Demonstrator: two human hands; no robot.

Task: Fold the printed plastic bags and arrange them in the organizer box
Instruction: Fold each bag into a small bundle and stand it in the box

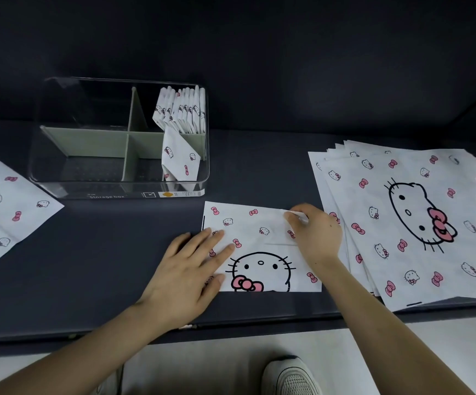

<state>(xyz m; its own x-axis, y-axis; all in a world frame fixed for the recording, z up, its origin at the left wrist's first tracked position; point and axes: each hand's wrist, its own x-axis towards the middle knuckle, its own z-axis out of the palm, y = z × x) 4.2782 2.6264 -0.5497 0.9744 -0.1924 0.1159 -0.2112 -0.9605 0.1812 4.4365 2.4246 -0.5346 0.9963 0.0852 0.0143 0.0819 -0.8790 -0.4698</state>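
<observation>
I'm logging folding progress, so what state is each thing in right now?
centre bag: partly folded, lying flat.
left hand: flat, pressing the centre bag's left side.
right hand: pinching the centre bag's upper right edge.
organizer box: open-topped, divided into four compartments.
folded bags: standing in a row, back right compartment.
single folded bag: leaning, front right compartment.
stack of bags: unfolded, flat.
lone bag: unfolded, flat.

Your front bag (259, 223) is white, printed with small pink bows, tiny black-outlined cat faces and one large cat face wearing a pink bow. You see the same print on the right-hand stack (419, 223) and the folded bags (185, 109). The organizer box (117, 186) is clear, its dividers (88, 143) pale grey-green; the table (103, 252) is dark slate.
</observation>
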